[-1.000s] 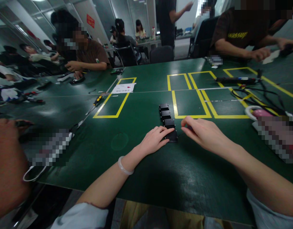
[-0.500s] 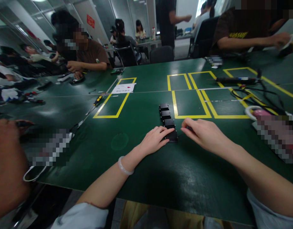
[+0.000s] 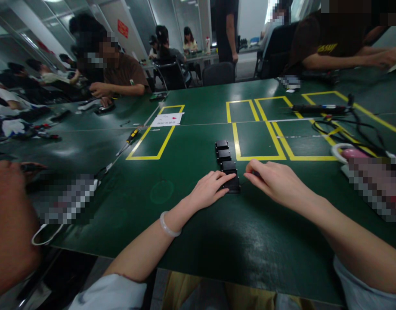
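Several small black blocks stand in a row on the green table, with small pale studs along their sides; one of them is the middle block [image 3: 228, 165]. On the nearest black block [image 3: 233, 185], my left hand [image 3: 209, 189] holds it with the fingers across its far side and the thumb at its near edge. My right hand [image 3: 265, 178] is just right of that block, fingers pinched together. From the pinch a thin dark tool pokes toward the block's side; its kind is too small to make out, and most of it is hidden in the fingers.
Yellow tape frames [image 3: 278, 158] mark the table. A soldering iron [image 3: 319, 108] with looped black cable lies at the right back, near a blurred-out pinkish item [image 3: 375, 181]. To the left are a yellow-black screwdriver [image 3: 132, 136] and a paper label [image 3: 167, 119]. Co-workers sit around.
Both my hands and the row of blocks look practically unmoved. In the background, a standing person's arm has dropped to their side, and the co-worker at the right has shifted their hands.
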The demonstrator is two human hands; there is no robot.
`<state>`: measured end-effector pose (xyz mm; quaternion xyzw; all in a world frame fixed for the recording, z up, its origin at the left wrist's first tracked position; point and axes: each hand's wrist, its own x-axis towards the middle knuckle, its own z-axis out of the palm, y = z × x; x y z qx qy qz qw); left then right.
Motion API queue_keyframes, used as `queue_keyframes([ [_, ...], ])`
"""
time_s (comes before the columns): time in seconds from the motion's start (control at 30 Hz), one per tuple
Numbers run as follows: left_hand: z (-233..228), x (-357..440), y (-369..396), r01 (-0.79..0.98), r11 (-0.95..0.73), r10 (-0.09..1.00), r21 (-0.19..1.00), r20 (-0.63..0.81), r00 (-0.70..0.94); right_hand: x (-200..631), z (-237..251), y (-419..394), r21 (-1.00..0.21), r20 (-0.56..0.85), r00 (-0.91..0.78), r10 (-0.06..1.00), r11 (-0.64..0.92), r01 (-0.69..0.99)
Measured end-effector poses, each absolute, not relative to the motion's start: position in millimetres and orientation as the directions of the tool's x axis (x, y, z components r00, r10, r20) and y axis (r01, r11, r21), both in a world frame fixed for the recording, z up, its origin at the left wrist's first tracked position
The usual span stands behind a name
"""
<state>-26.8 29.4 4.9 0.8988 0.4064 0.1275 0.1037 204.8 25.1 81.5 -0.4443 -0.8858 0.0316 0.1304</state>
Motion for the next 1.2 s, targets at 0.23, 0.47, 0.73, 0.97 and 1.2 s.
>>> queue_keyframes([
  [0.23, 5.6, -26.5, 29.2, 0.705, -0.650, 0.755, 0.283, 0.143, 0.639, 204.8, 85.9, 21.9, -0.222, 0.187, -0.563, 0.805, 0.593, 0.774],
  [0.47, 4.7, -26.3, 29.2, 0.704, -0.650, 0.756, 0.286, 0.148, 0.638, 204.9, 81.9, 24.5, -0.150, 0.219, -0.566, 0.795, 0.601, 0.785],
  [0.73, 4.7, -26.5, 29.0, 0.707, -0.648, 0.758, 0.283, 0.150, 0.635, 207.7, 84.9, 23.8, -0.206, 0.200, -0.577, 0.792, 0.610, 0.765],
  [0.97, 5.3, -26.2, 29.0, 0.710, -0.646, 0.759, 0.280, 0.142, 0.635, 207.4, 83.8, 24.4, -0.179, 0.180, -0.563, 0.806, 0.590, 0.787],
  [1.2, 5.4, -26.5, 28.9, 0.708, -0.651, 0.756, 0.273, 0.145, 0.639, 210.3, 83.4, 25.9, -0.219, 0.181, -0.577, 0.797, 0.604, 0.766],
])
